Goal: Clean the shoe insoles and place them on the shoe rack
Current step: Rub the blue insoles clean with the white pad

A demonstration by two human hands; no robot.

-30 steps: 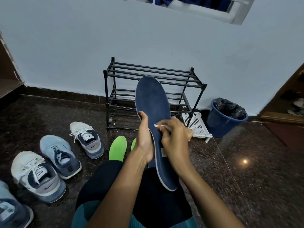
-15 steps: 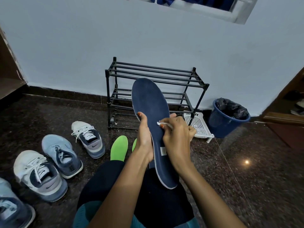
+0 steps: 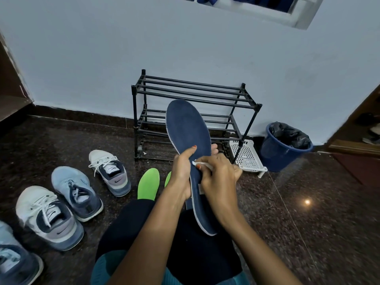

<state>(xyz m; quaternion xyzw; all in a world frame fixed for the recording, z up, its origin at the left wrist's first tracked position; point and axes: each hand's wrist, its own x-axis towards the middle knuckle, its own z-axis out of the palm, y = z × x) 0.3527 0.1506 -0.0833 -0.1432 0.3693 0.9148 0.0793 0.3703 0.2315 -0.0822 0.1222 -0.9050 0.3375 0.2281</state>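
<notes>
Cleaning step, I'd say: left hand (image 3: 181, 173) grips the navy insole (image 3: 188, 128) mid-length, thumb on its top face, fingers behind, toe end up in front of the shoe rack (image 3: 191, 93), heel over the lap. The right hand (image 3: 220, 179) has curled fingers pinching a white cleaning piece (image 3: 200, 163) against the insole (wipe or brush tip, can't tell). Next calls for working it along the rest of the face, then laying the insole on a rack tier; green insoles (image 3: 148, 184) lie on the floor, not racked. Readable: Nike swoosh on the white sneakers (image 3: 110, 171) at the heels; the insole's white tag (image 3: 199, 188) is too small to read.
</notes>
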